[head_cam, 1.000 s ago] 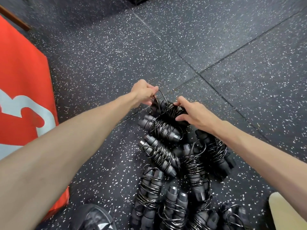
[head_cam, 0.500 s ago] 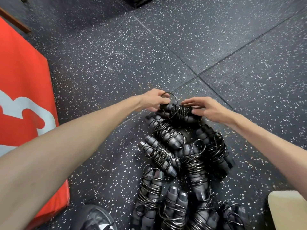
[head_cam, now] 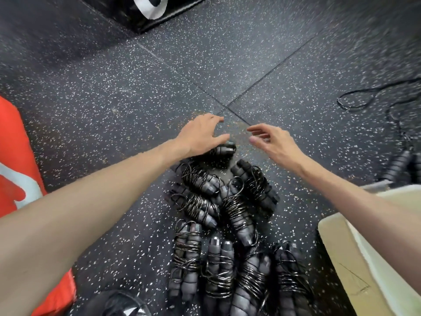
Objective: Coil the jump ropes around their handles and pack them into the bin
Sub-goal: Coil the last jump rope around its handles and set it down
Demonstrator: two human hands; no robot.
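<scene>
Coiled black jump ropes (head_cam: pixel 218 215) piled on floor | left hand (head_cam: pixel 200 135), right hand (head_cam: pixel 271 142) fingers spread, holding nothing | next: fetch loose rope (head_cam: pixel 373 96), wrap tight.

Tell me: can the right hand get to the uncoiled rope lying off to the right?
Probably yes. The right hand is open and holds nothing, and only bare floor lies between it and the loose rope.
</scene>
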